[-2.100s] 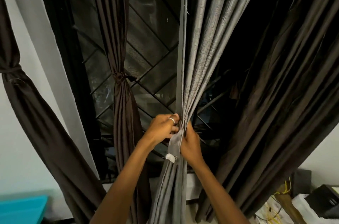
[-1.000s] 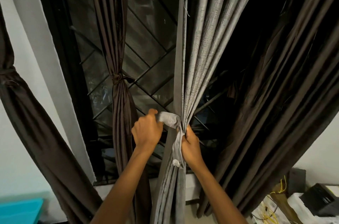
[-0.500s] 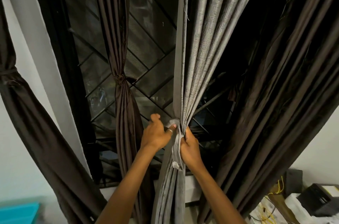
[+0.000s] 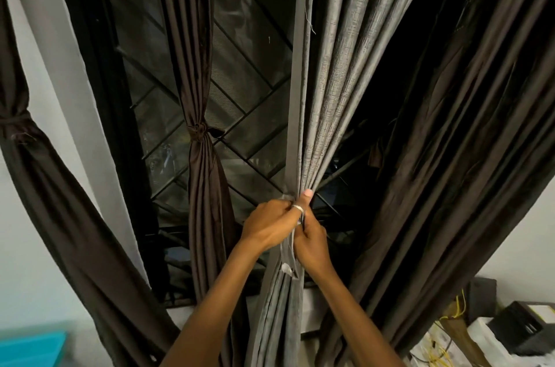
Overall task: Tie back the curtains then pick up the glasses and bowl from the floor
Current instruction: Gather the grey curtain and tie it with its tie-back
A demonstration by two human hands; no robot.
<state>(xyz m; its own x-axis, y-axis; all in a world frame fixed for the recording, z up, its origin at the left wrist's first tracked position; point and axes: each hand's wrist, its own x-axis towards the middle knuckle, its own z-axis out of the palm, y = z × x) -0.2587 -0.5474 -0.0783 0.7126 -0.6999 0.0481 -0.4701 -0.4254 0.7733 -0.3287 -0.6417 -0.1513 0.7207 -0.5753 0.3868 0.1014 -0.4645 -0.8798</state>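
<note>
A grey curtain [image 4: 336, 72] hangs in the middle, gathered into a narrow bundle at waist height. My left hand [image 4: 268, 224] and my right hand [image 4: 312, 246] press together on that bundle, both closed on a grey fabric tie-back strip [image 4: 286, 258] whose loose end hangs below them. A ring shows on one left finger. Two dark brown curtains, one in the middle left [image 4: 199, 138] and one at the far left [image 4: 18, 123], are knotted back. A loose dark brown curtain [image 4: 450, 141] hangs on the right. Glasses and bowl are out of view.
A dark window with a diagonal metal grille [image 4: 240, 102] lies behind the curtains. A turquoise surface [image 4: 30, 348] shows at the bottom left. Boxes and yellow cables [image 4: 468, 336] crowd the bottom right corner by the white wall.
My left hand pulled the tie-back strip out to the left, then brought it back around the bundle; both hands now press close together on it.
</note>
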